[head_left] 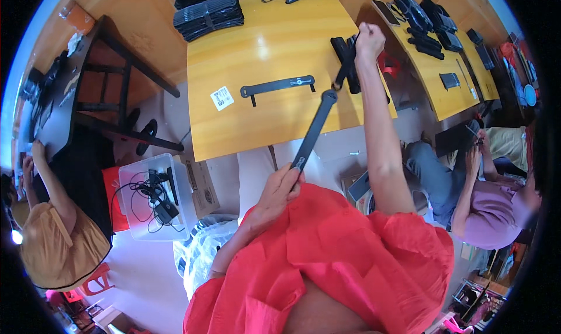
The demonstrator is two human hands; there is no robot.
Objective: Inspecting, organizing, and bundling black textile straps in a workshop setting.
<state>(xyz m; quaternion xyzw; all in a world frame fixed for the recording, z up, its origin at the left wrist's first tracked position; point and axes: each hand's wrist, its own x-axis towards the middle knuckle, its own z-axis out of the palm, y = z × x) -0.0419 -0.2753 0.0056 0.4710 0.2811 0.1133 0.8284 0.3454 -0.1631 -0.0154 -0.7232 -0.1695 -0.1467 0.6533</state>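
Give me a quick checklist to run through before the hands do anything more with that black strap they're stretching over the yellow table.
1. Left hand grips the near end of the black strap: ok, fingers are closed around it.
2. Right hand grips the far end: ok, the fist is closed and raised above the table edge.
3. Strap is taut and free of twists: taut ok; twists cannot tell.
4. Metal ring where the strap narrows is properly joined: cannot tell, too small.
5. Strap hangs clear of the second strap lying flat on the yellow table: ok, they are apart.
6. White label lies out of the way: ok, left of both straps.
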